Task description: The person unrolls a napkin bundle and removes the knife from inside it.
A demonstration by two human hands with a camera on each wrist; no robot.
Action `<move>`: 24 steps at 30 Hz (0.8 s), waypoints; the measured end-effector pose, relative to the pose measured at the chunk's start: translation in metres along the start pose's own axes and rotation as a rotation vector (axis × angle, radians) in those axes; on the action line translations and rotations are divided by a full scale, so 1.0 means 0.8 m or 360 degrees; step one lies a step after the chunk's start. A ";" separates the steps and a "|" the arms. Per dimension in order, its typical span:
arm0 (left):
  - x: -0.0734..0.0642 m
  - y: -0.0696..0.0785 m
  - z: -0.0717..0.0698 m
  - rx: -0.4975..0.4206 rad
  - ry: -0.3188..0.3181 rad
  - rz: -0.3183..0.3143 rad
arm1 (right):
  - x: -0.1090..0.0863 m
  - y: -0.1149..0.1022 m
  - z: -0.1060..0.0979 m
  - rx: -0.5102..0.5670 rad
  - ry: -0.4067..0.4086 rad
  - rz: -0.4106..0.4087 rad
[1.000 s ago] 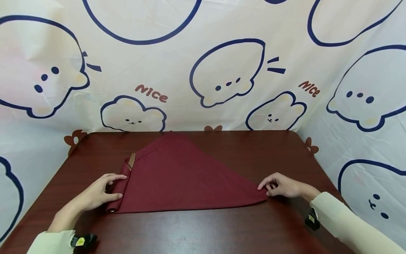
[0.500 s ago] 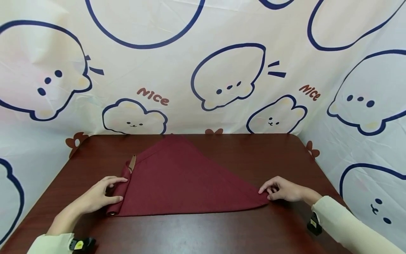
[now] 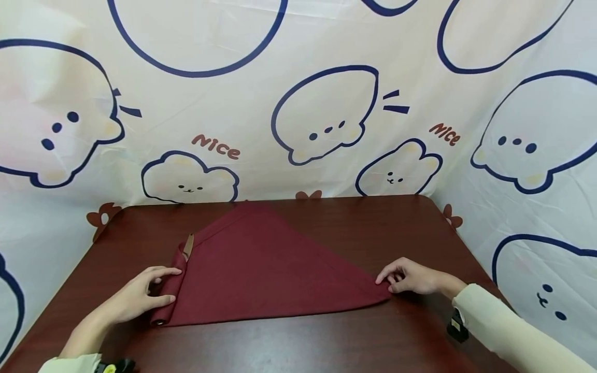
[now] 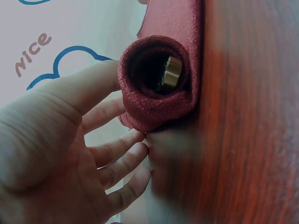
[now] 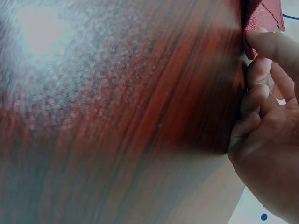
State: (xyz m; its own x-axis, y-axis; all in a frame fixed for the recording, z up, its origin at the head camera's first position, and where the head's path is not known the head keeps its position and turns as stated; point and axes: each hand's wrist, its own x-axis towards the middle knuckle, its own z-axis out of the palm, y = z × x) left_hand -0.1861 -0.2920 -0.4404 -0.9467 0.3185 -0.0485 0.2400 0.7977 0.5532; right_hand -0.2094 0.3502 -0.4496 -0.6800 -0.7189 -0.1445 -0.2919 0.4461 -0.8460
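A dark red cloth napkin point(image 3: 266, 264) lies folded into a triangle, its left end wound into a narrow roll point(image 3: 173, 285). From the roll's far end pokes a flat, gold-coloured blade-like tip point(image 3: 188, 245), perhaps a knife. In the left wrist view, a gold metal end point(image 4: 172, 72) shows inside the roll's near opening. My left hand point(image 3: 126, 300) grips the roll between thumb and fingers. At the opposite side, my right hand point(image 3: 415, 276) pinches the napkin's right corner point(image 5: 264, 16) between thumb and forefinger. The rest of the rolled-up contents is hidden.
A glossy brown wooden table point(image 3: 289, 347) carries the napkin. Behind it and along both sides hangs a pale curtain point(image 3: 261, 114) printed with blue cartoon outlines. The napkin's far point reaches the table's back edge.
The head view has shifted slightly, moving the whole scene a little in the picture. Both hands keep their holds, and the napkin and roll look unchanged.
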 end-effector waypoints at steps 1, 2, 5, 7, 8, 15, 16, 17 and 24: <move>-0.001 -0.001 0.000 0.0001 0.0001 -0.0003 | 0.001 0.000 0.000 -0.0004 -0.0004 -0.0004; -0.002 -0.002 0.001 0.0000 0.0002 -0.0007 | 0.002 -0.001 0.000 -0.0007 -0.0006 -0.0005; -0.003 -0.002 0.001 -0.0001 0.0007 -0.0010 | 0.002 -0.002 0.001 -0.0023 -0.0008 -0.0003; -0.002 -0.001 0.000 -0.0002 0.0007 -0.0013 | 0.002 -0.003 0.001 -0.0026 -0.0007 0.0007; -0.002 0.000 0.000 0.0004 0.0010 -0.0012 | 0.001 -0.004 0.001 -0.0025 -0.0005 0.0014; 0.000 0.003 -0.004 0.0021 0.0012 0.0017 | 0.000 -0.004 0.002 0.0015 -0.0017 0.0017; -0.001 0.004 -0.004 0.0017 0.0011 0.0009 | 0.000 -0.004 0.002 0.0020 -0.0019 0.0015; -0.001 0.004 -0.004 0.0017 0.0012 0.0005 | 0.001 -0.004 0.003 0.0029 -0.0022 0.0013; -0.003 0.004 -0.005 0.0003 0.0012 0.0007 | 0.002 -0.004 0.001 0.0036 -0.0034 0.0004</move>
State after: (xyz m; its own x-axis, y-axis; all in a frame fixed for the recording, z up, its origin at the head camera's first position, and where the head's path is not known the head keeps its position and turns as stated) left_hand -0.1840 -0.2926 -0.4354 -0.9472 0.3181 -0.0397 0.2446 0.7973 0.5518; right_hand -0.2089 0.3472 -0.4480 -0.6660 -0.7292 -0.1574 -0.2749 0.4360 -0.8569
